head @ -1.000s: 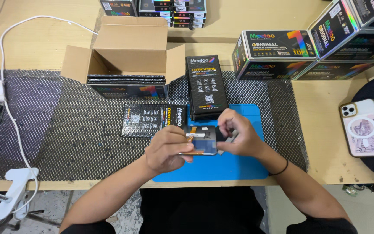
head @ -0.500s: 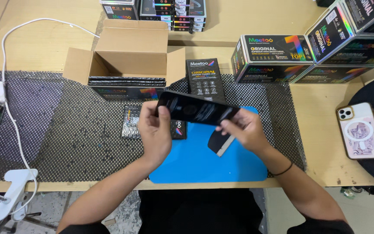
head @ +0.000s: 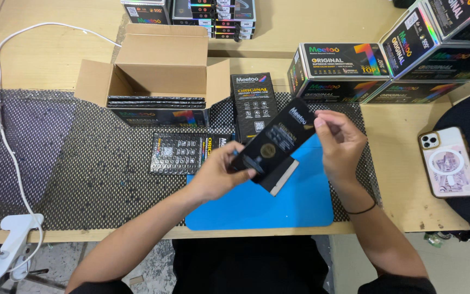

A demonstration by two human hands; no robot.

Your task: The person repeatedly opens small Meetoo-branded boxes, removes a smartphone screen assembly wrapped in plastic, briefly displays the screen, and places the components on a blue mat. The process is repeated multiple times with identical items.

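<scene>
My left hand (head: 217, 174) and my right hand (head: 341, 142) hold a long black flat box (head: 276, 142) tilted above the blue mat (head: 278, 204). The left hand grips its lower end, where a pale inner part sticks out. The right hand pinches its upper end. Behind the held box a second black box (head: 252, 100) lies flat on the dark mesh mat (head: 93, 169). A flat black packet with a grid of icons (head: 179, 153) lies just left of my left hand.
An open cardboard carton (head: 159, 71) holding stacked black boxes stands at the back. Large black printed boxes (head: 349, 68) are stacked at the back right. A phone in a pale case (head: 450, 161) lies at the right. A white cable (head: 6, 136) and a white clamp (head: 12, 239) sit at the left.
The long black box has been lifted from the blue mat and turned; the right hand moved from the small dark item near the mat up to the box's upper end.
</scene>
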